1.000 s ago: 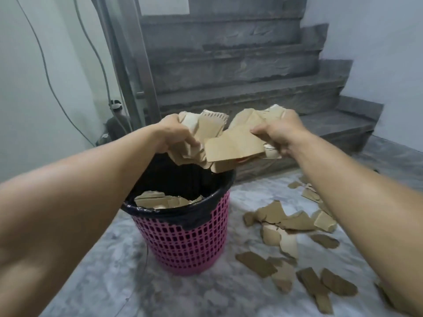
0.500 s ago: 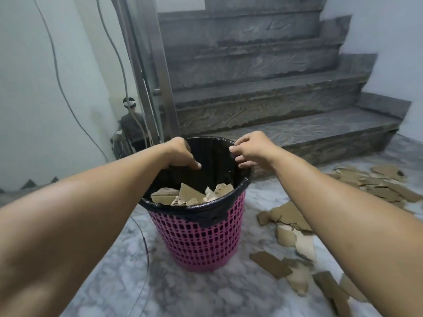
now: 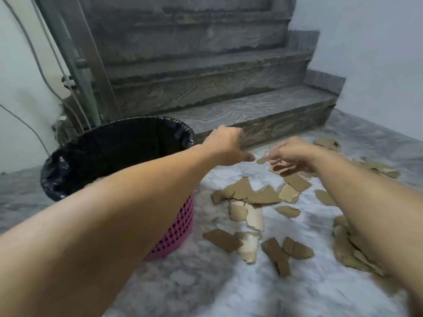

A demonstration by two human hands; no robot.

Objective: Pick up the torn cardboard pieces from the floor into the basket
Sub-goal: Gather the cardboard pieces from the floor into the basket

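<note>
Both hands are held empty over the floor: left hand [image 3: 225, 145] loosely curled, right hand [image 3: 290, 154] part-open above the far scraps. Many torn cardboard pieces [image 3: 247, 195] are left scattered right of the lined basket [image 3: 180, 220]; its contents cannot be seen

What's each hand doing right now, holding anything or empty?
Left hand: loosely curled, empty, past the basket.
Right hand: open, fingers spread, empty, reaching over the cardboard pieces on the floor.
</note>
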